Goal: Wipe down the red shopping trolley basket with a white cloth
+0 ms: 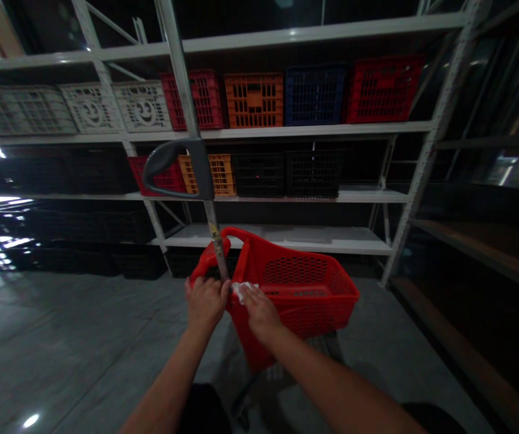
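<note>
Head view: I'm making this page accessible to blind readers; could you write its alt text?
A person's right hand holds a crumpled white cloth or tissue against a red plastic shopping cart; the left hand is at the visible lower end of a metal pole with a grey handle. Behind, plastic crates stand on metal shelving.

Both forearms, left [173, 374] and right [331, 383], are bare and converge forward. Left hand [205, 304]: back uppermost, fingers curled in a grip, thumb on the inner side. Right hand [263, 314]: palm down, fingers slightly bent, angled inward, just beside the left.
</note>
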`<action>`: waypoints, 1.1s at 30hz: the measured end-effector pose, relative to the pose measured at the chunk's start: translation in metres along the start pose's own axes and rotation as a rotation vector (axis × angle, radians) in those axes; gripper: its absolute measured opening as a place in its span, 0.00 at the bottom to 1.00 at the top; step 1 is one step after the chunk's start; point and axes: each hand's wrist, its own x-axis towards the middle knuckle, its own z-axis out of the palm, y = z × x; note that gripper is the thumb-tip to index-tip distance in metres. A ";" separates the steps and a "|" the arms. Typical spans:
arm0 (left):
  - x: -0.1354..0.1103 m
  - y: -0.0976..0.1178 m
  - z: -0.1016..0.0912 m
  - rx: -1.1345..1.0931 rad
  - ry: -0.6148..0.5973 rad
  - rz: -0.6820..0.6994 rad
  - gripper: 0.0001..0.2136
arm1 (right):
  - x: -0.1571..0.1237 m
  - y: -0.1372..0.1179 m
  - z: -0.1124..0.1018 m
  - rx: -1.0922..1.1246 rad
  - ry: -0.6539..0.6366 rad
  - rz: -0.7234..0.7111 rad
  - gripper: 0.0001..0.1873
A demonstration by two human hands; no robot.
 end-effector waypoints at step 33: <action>-0.005 0.004 0.009 0.067 0.073 0.035 0.23 | 0.019 -0.032 0.011 -0.003 0.053 0.271 0.24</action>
